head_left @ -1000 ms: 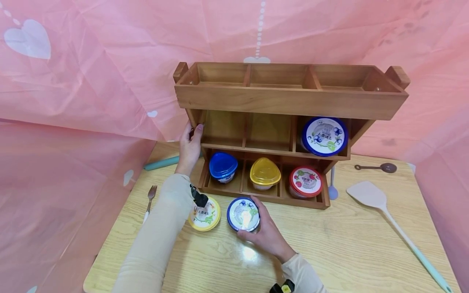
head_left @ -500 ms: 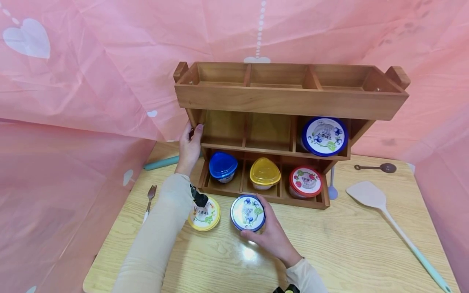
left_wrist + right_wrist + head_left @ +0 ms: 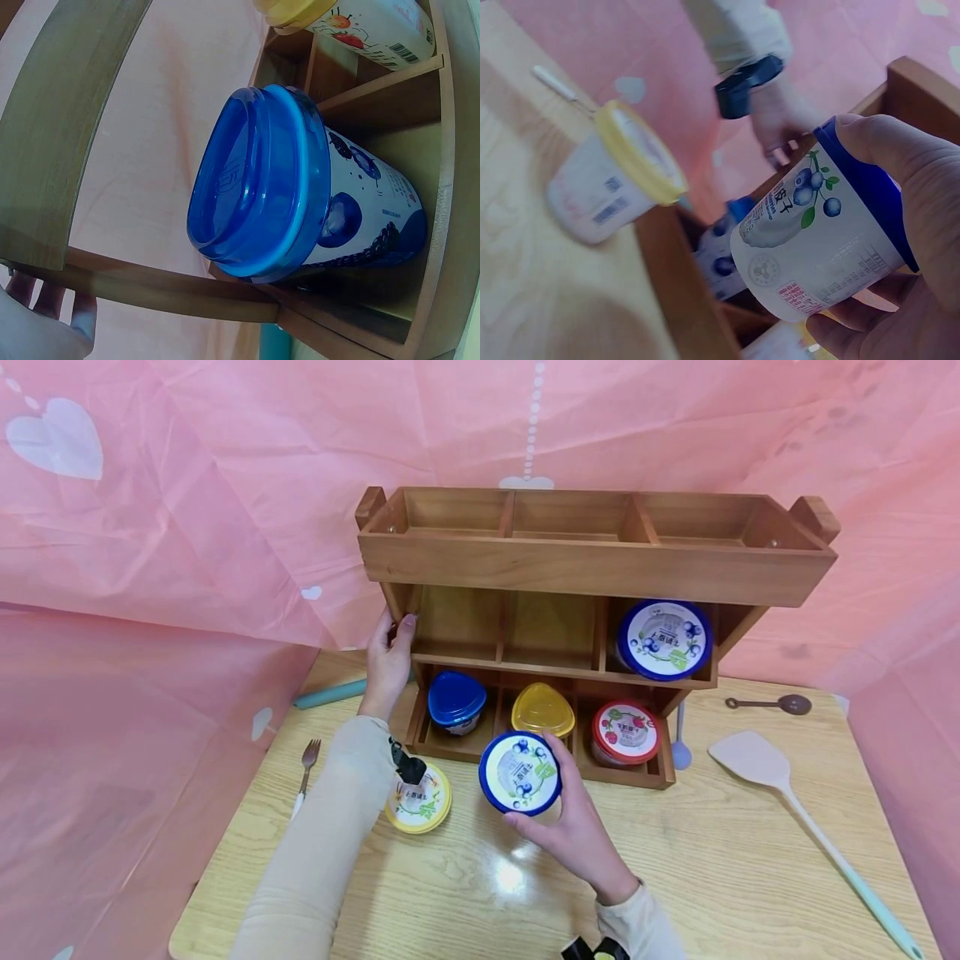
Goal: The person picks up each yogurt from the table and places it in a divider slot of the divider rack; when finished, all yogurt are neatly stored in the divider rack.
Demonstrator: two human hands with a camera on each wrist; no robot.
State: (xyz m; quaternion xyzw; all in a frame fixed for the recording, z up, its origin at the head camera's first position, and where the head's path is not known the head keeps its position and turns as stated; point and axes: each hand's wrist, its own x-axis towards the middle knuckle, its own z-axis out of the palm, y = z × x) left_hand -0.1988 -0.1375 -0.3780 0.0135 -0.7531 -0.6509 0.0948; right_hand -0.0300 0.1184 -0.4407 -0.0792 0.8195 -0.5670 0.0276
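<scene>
- Nearest to us, our right hand (image 3: 573,827) grips the blueberry cup (image 3: 520,772) with fingers and thumb curled round its rim. A second ago the cup sat low by the table's near edge; now it is lifted and tipped with its lid toward us, just in front of the rack's bottom row (we judge it is on its way into the wooden rack (image 3: 592,560)).
- Just left of it, the yellow-lidded cup (image 3: 418,799) has not moved on the table (image 3: 735,877), partly behind our left sleeve.
- Farther back, our left hand (image 3: 388,662) has kept its hold on the rack's left side post, thumb and fingers wrapped about the wood.
- In the bottom row stand the blue-lidded tub (image 3: 456,700), the yellow-lidded tub (image 3: 542,712) and the red-lidded cup (image 3: 625,732); a second blueberry cup (image 3: 664,639) fills the right compartment of the middle row.
- The right wrist view shows what the head view hides: the held cup's printed side wall and the thumb across its blue rim.
- The left wrist view shows the blue-lidded tub lying on its side in its compartment (only fingertips of the left hand appear at the corner).
</scene>
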